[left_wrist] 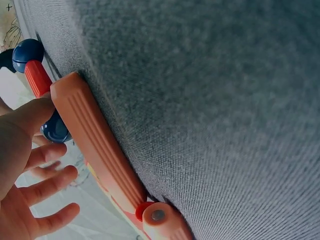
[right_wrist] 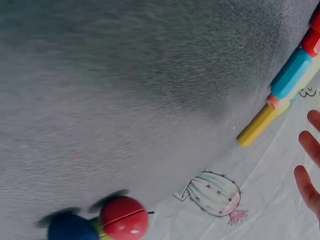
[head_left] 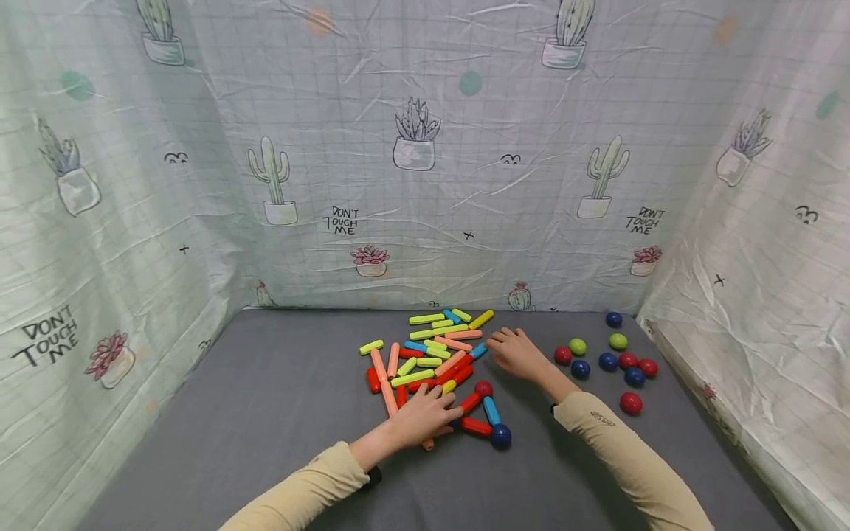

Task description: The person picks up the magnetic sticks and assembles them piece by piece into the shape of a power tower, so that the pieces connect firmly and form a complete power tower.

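Note:
My left hand (head_left: 421,419) is at the near left corner of a triangle of magnetic rods and balls, its thumb and a finger about the corner's dark blue ball (left_wrist: 56,129). Its other fingers spread loosely in the left wrist view. The triangle has a red ball (head_left: 483,389) at the top, another blue ball (head_left: 501,436) at the right, two red rods (head_left: 476,426) and a light blue rod (head_left: 491,411). To the right of the rod pile, my right hand (head_left: 519,355) hovers near a blue rod (head_left: 479,351), its visible fingers (right_wrist: 306,185) apart and holding nothing.
Many rods in lime (head_left: 413,378), orange (head_left: 388,398), red and yellow (head_left: 482,319) lie in a loose pile at the table's middle. Several red (head_left: 631,403), blue (head_left: 581,369) and green balls (head_left: 618,341) sit at the right. A printed curtain (head_left: 425,243) hangs behind the grey table (head_left: 279,391).

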{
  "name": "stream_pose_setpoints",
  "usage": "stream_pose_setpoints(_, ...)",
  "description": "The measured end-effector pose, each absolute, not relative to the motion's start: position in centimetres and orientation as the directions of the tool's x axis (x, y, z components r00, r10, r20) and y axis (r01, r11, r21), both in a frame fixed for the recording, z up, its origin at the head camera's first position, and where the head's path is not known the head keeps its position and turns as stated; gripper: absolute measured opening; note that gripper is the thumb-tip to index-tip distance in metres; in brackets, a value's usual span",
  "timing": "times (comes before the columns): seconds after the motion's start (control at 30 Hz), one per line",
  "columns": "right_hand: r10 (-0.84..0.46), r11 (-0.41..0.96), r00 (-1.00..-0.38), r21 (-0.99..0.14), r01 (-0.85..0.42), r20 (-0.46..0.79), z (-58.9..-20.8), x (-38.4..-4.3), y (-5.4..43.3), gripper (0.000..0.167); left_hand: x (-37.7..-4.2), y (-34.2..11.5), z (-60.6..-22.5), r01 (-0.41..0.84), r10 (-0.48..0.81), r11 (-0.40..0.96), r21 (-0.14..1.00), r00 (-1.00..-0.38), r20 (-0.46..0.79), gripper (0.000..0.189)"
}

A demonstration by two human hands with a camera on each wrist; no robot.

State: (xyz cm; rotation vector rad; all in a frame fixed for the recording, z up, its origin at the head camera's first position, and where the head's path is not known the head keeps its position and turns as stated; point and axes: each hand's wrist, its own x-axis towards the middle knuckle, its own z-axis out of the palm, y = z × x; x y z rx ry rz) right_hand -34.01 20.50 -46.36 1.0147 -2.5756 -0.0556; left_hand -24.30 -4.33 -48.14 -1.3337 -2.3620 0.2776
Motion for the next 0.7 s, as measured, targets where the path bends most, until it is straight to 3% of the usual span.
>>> stream_pose_setpoints(0.3, -0.709, 0.705, -0.679, 0.159, -0.691, 0.191, -47.4, -35.1, 18.8, 0.048, -24.4, -4.1, -47.9, 0.768, 0.86, 0.51, -0.388, -0.45, 0.24, 0.029)
stream_pose_setpoints(0.53, -0.716, 0.697, -0.665, 0.152, -0.701, 0.213, -47.9, -35.0, 18.4, 0.056, -24.3, -4.0, -47.8, 0.775, 0.856, 0.517, -0.363, -0.468, 0.22, 0.029)
stream_pose_setpoints(0.7, -0.696, 0.717, -0.689, 0.154, -0.68, 0.202, -48.1, -35.0, 18.3, 0.06, -24.3, -4.1, -47.7, 0.78, 0.855, 0.519, -0.35, -0.47, 0.221, 0.03)
